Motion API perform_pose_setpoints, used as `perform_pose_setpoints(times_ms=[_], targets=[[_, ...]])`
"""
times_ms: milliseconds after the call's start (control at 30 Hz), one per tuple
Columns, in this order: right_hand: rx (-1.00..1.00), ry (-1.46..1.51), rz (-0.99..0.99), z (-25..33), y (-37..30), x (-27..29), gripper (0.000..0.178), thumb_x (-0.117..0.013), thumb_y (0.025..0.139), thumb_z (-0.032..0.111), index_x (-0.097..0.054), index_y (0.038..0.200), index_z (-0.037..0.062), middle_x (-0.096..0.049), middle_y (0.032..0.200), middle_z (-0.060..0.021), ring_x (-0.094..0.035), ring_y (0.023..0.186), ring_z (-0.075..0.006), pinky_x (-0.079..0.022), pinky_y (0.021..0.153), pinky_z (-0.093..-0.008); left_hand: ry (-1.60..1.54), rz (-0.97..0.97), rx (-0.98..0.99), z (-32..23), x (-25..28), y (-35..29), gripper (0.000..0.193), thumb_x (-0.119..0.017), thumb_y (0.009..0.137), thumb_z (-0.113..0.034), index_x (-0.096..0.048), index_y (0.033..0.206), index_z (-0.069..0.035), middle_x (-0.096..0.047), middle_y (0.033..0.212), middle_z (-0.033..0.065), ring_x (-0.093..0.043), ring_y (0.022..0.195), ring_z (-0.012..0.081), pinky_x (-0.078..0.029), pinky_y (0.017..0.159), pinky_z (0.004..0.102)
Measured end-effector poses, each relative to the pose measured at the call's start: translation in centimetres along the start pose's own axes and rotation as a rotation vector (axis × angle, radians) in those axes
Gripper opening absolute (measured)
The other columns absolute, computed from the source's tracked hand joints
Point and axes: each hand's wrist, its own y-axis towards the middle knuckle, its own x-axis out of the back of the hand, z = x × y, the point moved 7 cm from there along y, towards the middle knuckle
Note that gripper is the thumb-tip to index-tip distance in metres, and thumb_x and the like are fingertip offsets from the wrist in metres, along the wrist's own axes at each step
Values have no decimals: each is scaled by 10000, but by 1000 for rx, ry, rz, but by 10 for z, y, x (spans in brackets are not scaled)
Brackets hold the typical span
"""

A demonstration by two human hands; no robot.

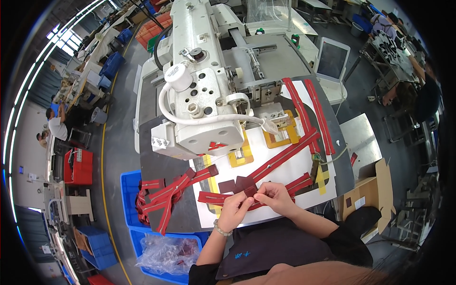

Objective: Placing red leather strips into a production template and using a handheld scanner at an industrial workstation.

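- Works with both hands close together over the near part of the white sheet (207,217), in front of the sewing machine (204,90).
- Holds the dark red patch (245,184) with the left hand (233,211), thumb and fingers closed on its near side.
- Has the right hand (277,197) just beside the left, thumb and forefinger drawn together in a small pinch, seemingly on the patch's right edge; too small for certainty.
- Shows the patch at the lower end of the long zipper (285,156), overlapping it in this view; impossible to tell joined from merely touching.
- Has a loose patch (226,186) lying just left of the held one, and a short zipper (211,197) running in beneath the left hand.
- Seems to be at a preparing step: folding or fitting the patch around the zipper end by hand, apart from the yellow clamp (241,157).
- Calls next, on this reading, for squaring the patch to the zipper, pressing its edges even, and a firm pinch against slipping on the way to the clamp.
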Motion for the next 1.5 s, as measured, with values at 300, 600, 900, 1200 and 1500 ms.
perform_pose_setpoints(times_ms=[300, 600, 900, 1200, 1500], targets=[[9, -150, 65, 3, -2, -2, 168, -633, 893, 90, -566, 754, 23, -501, 673, 70, -419, 620, 8, -331, 533, -178, -51, -19, -16, -8, 6, 6, 229, -568, 924, -178, -556, 813, 22, -501, 650, 85, -446, 578, 156, -382, 554, 284], [-2, -153, 40, -7, -2, -1, 180, -641, 888, 97, -558, 744, 26, -492, 653, 73, -407, 596, 11, -321, 509, -176, -141, 3, 12, 7, 5, 7, 232, -573, 917, -137, -539, 761, 31, -463, 619, 54, -409, 579, 107, -354, 538, 266], [-175, -144, 41, -21, 4, 12, 138, -659, 875, 110, -606, 786, 19, -548, 662, 43, -459, 596, 1, -355, 516, -178, -84, 126, 21, 20, 4, 16, 265, -560, 926, -169, -520, 746, 22, -440, 617, 44, -380, 592, 101, -345, 538, 265], [-235, -287, 241, -6, 57, 16, 158, -661, 853, 127, -615, 770, 1, -609, 632, -35, -532, 513, -52, -415, 460, -192, -76, 132, 129, 35, 12, 31, 234, -583, 918, -200, -602, 810, 7, -552, 658, 28, -476, 612, 80, -409, 574, 263], [-258, -410, 26, -20, 144, 48, 197, -641, 826, 102, -614, 670, -17, -611, 565, -86, -560, 443, -128, -444, 401, -251, 730, -206, -289, 4, 20, 48, 484, -662, 820, -230, -543, 1211, 30, -583, 1141, 158, -558, 1030, 305, -431, 847, 368]])
